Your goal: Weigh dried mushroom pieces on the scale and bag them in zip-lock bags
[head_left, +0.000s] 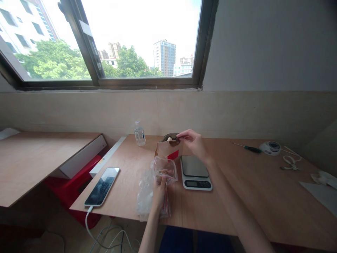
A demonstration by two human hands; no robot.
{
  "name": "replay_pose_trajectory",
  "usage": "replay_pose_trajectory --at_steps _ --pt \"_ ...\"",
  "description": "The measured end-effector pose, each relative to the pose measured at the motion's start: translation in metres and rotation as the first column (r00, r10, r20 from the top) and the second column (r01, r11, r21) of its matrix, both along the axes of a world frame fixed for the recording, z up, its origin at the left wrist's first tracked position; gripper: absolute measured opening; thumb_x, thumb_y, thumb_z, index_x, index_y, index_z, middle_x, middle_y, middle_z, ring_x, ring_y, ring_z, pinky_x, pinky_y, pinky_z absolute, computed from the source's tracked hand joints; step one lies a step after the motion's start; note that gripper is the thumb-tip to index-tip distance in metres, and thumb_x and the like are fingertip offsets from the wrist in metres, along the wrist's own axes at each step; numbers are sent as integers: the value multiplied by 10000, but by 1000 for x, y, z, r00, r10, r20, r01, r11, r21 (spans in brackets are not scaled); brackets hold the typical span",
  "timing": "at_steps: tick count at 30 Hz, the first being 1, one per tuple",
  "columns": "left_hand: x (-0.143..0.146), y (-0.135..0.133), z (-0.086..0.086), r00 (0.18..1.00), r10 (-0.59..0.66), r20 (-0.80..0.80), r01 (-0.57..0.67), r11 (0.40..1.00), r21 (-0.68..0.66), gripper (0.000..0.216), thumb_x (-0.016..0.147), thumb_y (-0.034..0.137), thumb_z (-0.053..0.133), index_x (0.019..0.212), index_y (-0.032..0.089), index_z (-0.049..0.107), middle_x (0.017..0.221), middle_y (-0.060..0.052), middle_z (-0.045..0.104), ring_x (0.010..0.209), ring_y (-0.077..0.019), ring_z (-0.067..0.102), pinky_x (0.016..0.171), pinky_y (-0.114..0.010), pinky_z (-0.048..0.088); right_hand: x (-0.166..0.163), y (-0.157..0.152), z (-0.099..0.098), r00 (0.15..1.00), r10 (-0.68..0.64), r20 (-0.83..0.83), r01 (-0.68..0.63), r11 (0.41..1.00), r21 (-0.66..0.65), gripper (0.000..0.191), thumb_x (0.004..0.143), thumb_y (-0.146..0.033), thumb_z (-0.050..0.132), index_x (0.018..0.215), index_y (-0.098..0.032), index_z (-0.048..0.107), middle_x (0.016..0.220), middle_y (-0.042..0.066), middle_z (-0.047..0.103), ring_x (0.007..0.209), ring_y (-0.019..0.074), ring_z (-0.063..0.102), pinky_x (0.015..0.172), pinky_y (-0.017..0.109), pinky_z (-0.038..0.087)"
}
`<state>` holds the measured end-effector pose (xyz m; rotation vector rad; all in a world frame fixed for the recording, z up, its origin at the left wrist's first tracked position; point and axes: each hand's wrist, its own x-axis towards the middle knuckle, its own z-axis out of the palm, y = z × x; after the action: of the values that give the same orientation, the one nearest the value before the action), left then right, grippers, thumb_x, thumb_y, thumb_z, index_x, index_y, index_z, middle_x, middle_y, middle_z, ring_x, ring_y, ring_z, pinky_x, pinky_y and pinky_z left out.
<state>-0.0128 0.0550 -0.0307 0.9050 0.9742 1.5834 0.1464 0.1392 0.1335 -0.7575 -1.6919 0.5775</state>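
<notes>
A clear zip bag (171, 169) is in the grip of my left hand (160, 188), its top held up. Under that hand lies a stack of clear plastic bags (144, 196) with red edges. Just beyond stands an open brown paper bag (164, 149) with a red patch on its front; something pale shows in its mouth. My right hand (193, 143) pinches the paper bag's upper right rim with thumb and forefinger. Close below my right hand sits a digital scale (195, 167) with a bare metal plate; its display looks dark.
A charging phone (102, 187) lies at the left, its cable (88, 221) dropping over the edge. A water bottle (139, 133) stands at the back. To the right are a screwdriver (251, 149), a white round device (270, 148) and a coiled cable (290, 162).
</notes>
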Motion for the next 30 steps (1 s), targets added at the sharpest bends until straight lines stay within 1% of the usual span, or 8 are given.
replay_pose_trajectory --at_steps 4,10,15,19,22,25,27,30 --pt "1 0 -2 999 -46 26 47 998 -42 449 760 512 606 1024 149 614 862 -87 694 530 -122 572 485 -235 425 -3 29 14 988 -152 -22 153 980 126 150 825 -236 547 871 -189 682 915 42 635 853 159 619 767 301 521" --pt "1 1 -6 999 -37 27 38 998 -52 502 758 584 559 986 140 616 559 -4 587 427 -103 493 406 -208 350 2 43 -12 950 -59 306 24 993 119 281 862 -134 407 926 -191 674 959 56 631 941 162 585 875 341 466" --pt "4 -1 0 994 -27 104 35 997 -74 609 760 677 460 1018 146 610 777 -67 666 435 -77 484 377 -194 332 5 29 -14 948 -92 304 46 987 156 333 871 -147 395 1137 -217 583 1210 77 536 1182 197 450 1042 425 323" --pt "6 -2 4 975 -21 221 44 994 -97 643 739 713 444 1030 167 618 865 -76 678 447 -62 479 371 -176 303 -3 -3 -8 973 -153 172 115 970 212 296 870 -151 407 1092 -225 589 1172 78 533 1168 213 455 1038 429 319" --pt "5 -1 3 955 -15 296 48 993 -104 664 724 740 429 1016 181 637 841 -69 683 489 -81 510 398 -184 330 -14 -30 -19 977 34 212 -57 993 103 262 884 -139 387 936 -212 633 964 55 598 959 182 565 885 349 446" --pt "4 0 1 939 14 343 29 992 -122 674 713 755 425 1009 195 654 884 -69 690 642 -136 601 500 -215 424 -28 -44 -42 873 301 384 -268 953 -139 275 881 -111 386 933 -195 643 893 41 637 824 153 602 751 282 483" --pt "4 0 0 934 19 356 33 990 -139 704 693 772 429 999 183 665 916 -83 693 769 -188 637 604 -259 477 -37 -48 -57 807 369 461 -292 928 -231 250 874 -107 414 944 -185 641 919 49 650 848 159 606 773 284 477" --pt "6 0 -2 931 -13 365 65 989 -131 748 695 782 404 1081 188 646 1038 -104 679 967 -254 626 752 -324 500 -48 -49 -73 746 392 538 -302 919 -252 145 833 -137 528 924 -193 627 978 52 634 938 191 579 838 315 452"
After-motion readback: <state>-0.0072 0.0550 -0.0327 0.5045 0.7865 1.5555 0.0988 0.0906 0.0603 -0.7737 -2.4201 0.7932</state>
